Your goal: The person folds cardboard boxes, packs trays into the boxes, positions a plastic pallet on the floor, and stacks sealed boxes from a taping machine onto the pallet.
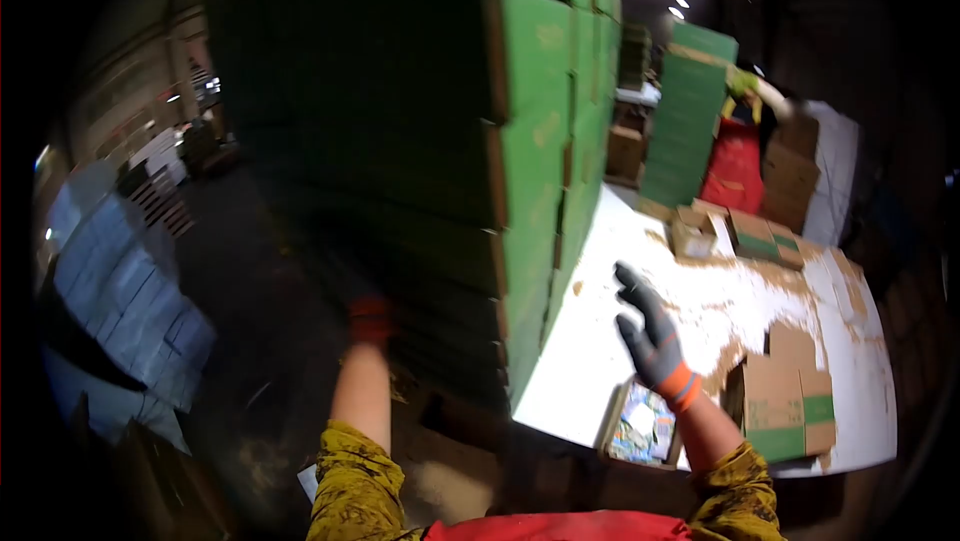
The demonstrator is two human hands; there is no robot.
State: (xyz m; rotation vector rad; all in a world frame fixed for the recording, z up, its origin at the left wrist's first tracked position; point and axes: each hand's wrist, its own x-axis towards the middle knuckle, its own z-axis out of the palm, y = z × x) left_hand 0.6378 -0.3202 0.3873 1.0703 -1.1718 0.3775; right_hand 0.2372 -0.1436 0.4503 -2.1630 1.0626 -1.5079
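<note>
Nearest, at the lower edge, are a red apron [560, 529] and two yellow patterned sleeves [355, 476]; the hands are well apart from each other. The left hand [362, 286], orange-cuffed, reaches into deep shadow at the dark face of a tall stack of green boxes [540, 181]; whether it grips, presses or merely nears the boxes cannot be told. The right hand [652, 341], in a grey glove, is spread and holds nothing, above a white table [555, 386] and right of the stack.

The stack rises centre, past the top of the view, beside the table's left edge; whether it rests on the table is unclear. With the right hand away from it, an uneven push by the left could, I judge, tip or shift the upper boxes; the shadow could hide a poor hold.

Near right, an open box [611, 421] of colourful contents lies just below the right wrist, where a dropped forearm might knock it; right of it sits a brown-and-green carton [785, 401]. Farther off, a small open box [692, 236]; beyond, another green stack [688, 116] and a person in red [735, 166]; far left, pale stacked bundles [130, 281].
</note>
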